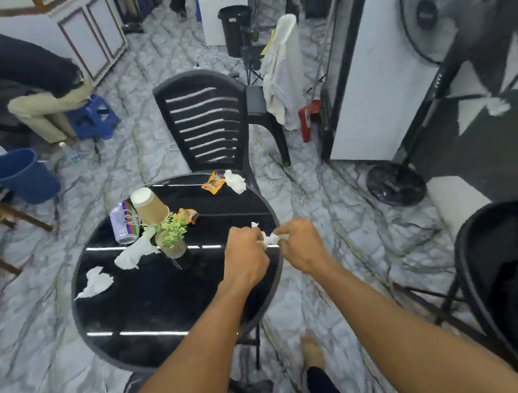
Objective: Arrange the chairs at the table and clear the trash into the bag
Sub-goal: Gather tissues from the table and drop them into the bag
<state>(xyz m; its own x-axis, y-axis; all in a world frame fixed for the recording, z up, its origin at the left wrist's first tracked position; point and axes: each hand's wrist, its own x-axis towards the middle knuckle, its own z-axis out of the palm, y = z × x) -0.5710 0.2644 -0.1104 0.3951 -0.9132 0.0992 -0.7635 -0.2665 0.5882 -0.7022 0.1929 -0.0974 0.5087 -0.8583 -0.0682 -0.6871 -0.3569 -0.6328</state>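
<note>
While two crumpled tissues (95,283) lie on the left part of the round black table (154,305), a can (124,223), a paper cup (149,205) and a small plant (172,238) stand further in; the left hand (247,255) and the right hand (303,244) both pinch one white tissue (270,239) between them at the table's right edge; a black chair (207,124) stands behind the table.

Around the potted plant (172,238), the worktop (154,305) lies bare on its near side, while a can (124,223), paper cup (149,206) and what looks like crumpled tissue (135,252) crowd its far-left side.
</note>
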